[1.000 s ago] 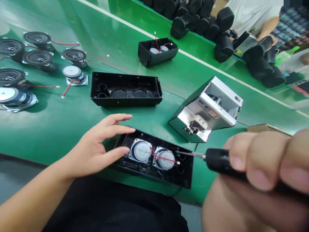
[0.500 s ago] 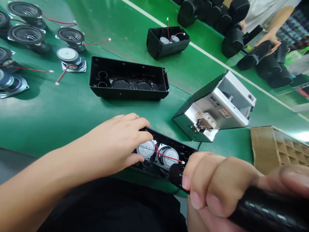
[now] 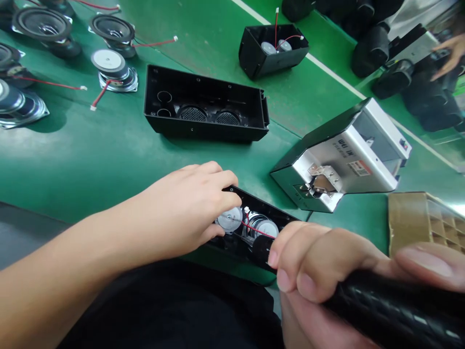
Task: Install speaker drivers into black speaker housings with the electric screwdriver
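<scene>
My left hand (image 3: 199, 206) grips the left end of a black speaker housing (image 3: 269, 207), fingers over its far wall and thumb on the near side. Inside lie two speaker drivers, a left one (image 3: 230, 220) and a right one (image 3: 267, 227), magnets up, with a red wire and white connector between them. Closed around the thick black barrel of an electric screwdriver (image 3: 388, 308), my right hand (image 3: 323, 264) is at the lower right. The tool's nose points into the housing beside the right driver; its contact point is hard to make out.
Beyond stand an open black housing (image 3: 207, 128) and another with drivers (image 3: 272, 60). A silver screw feeder (image 3: 348, 150) is at right, near a cardboard divider box (image 3: 407, 218). Loose drivers (image 3: 112, 31) sit at left. A co-worker's hand (image 3: 450, 53) shows at top right.
The view has shifted, so the bench items appear farther right and slightly higher. The screwdriver's nose has moved left relative to the right driver. Both hands keep their grips. The co-worker's hand has moved.
</scene>
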The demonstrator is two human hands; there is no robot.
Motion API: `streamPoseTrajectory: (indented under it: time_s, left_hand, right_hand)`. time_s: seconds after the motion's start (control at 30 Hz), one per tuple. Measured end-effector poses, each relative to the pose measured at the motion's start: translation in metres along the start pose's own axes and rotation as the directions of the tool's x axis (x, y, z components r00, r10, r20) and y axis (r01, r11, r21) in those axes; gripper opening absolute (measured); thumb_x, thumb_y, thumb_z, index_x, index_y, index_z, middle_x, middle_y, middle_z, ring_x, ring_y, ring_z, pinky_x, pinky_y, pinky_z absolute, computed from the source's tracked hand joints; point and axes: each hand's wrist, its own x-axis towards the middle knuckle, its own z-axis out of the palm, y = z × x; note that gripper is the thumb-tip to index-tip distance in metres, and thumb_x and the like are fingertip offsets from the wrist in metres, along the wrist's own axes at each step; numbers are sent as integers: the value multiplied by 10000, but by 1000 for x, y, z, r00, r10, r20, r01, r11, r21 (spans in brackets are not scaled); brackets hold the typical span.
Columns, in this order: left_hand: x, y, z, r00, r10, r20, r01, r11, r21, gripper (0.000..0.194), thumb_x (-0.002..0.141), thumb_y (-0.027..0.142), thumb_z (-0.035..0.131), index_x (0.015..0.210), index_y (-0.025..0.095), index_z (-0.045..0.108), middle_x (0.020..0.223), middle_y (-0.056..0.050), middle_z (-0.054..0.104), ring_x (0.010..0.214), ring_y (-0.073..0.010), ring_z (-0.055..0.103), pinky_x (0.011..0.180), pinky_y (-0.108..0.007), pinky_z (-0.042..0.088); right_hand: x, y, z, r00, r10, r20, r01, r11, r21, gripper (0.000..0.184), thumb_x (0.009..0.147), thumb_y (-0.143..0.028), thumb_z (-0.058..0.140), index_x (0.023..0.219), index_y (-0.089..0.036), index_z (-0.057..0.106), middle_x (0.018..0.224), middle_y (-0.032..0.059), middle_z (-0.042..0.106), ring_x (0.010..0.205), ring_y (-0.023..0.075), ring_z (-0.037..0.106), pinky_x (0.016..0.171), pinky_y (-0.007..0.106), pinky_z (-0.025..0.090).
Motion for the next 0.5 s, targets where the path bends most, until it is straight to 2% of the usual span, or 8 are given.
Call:
streamPoseTrajectory:
  time_s: [0.1, 0.17, 0.27, 0.33, 0.43, 0.5]
  left_hand:
    - [1, 1, -1, 1000, 0, 6, 0, 1000, -2, 315, 871, 264, 962, 1163, 281, 844, 1351, -59, 773, 1204, -343, 711, 1026, -552, 663]
    - [1, 1, -2, 1000, -1, 17, 1, 1000, 1, 317, 874, 274, 964, 1169, 277, 846, 1340, -61, 773, 1195, -342, 709, 1024, -544, 659]
    - [1, 1, -2, 1000, 3, 24, -3, 1000, 15, 333, 872, 278, 954, 1185, 272, 839, 1325, -67, 773, 1196, -345, 706, 1024, -525, 647]
    - [1, 0, -1, 1000, 2, 32, -3, 1000, 21, 346, 865, 280, 946, 1192, 275, 831, 1330, -67, 774, 1204, -348, 708, 1024, -514, 638]
    - [1, -1, 0, 1000, 4, 26, -4, 1000, 8, 331, 864, 279, 941, 1173, 272, 822, 1347, -65, 771, 1217, -353, 708, 1031, -519, 626]
    - [1, -1, 0, 1000, 8, 11, -8, 1000, -12, 314, 864, 268, 945, 1151, 263, 817, 1345, -67, 771, 1224, -360, 705, 1039, -527, 616]
  right_hand:
    - [4, -1, 1, 1000, 1, 22, 0, 999, -44, 561, 962, 90, 762, 1178, -427, 792, 848, -84, 760, 626, 203, 741, 687, 471, 739]
    - [7, 3, 5, 999, -16, 48, 17, 1000, -25, 506, 960, 62, 792, 1148, -408, 789, 867, -78, 755, 638, 193, 736, 711, 454, 738]
    - [7, 10, 14, 995, -76, -62, 80, 995, 53, 341, 977, -127, 940, 1131, -373, 761, 804, -71, 704, 590, 177, 670, 646, 386, 703]
    - [3, 15, 20, 988, -47, -148, 54, 998, 38, 137, 1121, -335, 851, 1033, -332, 747, 717, -46, 657, 571, 195, 648, 585, 368, 675]
    - [-2, 18, 23, 986, 42, -162, -45, 999, -20, 428, 1239, -473, 627, 856, -299, 702, 676, 0, 635, 586, 228, 666, 576, 388, 684]
    - [-1, 16, 20, 983, 67, -171, -66, 998, 10, 456, 1233, -483, 626, 822, -298, 693, 669, -2, 623, 583, 232, 662, 580, 397, 695]
